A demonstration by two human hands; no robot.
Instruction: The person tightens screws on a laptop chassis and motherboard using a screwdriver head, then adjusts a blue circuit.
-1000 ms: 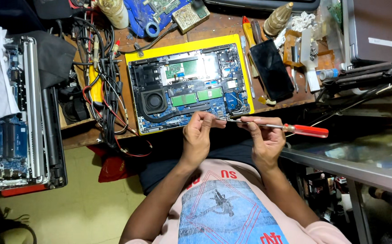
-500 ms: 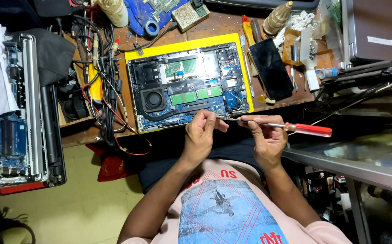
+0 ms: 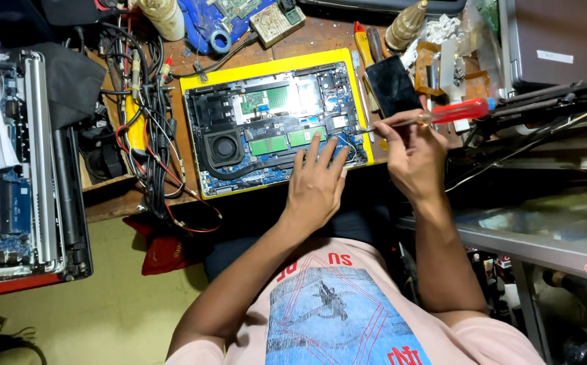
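Observation:
An opened laptop (image 3: pixel 273 125) lies on a yellow mat (image 3: pixel 192 81), its fan, circuit board and green memory modules exposed. My left hand (image 3: pixel 317 182) rests flat with fingers spread on the laptop's near right part. My right hand (image 3: pixel 412 152) grips a screwdriver with a red handle (image 3: pixel 459 110); its metal tip points left at the laptop's right edge. A black phone (image 3: pixel 391 84) lies just beyond that hand.
A tangle of cables and probes (image 3: pixel 141 115) sits left of the mat. Another dismantled laptop (image 3: pixel 16 203) lies at far left. Bottles (image 3: pixel 405 27), a small circuit board (image 3: pixel 276 23) and a closed grey laptop (image 3: pixel 557 40) line the back and right.
Both hands have moved from in front of my chest up to the laptop. My left hand let go of the screwdriver tip and went flat on the board; the right swung the screwdriver to the laptop's right edge.

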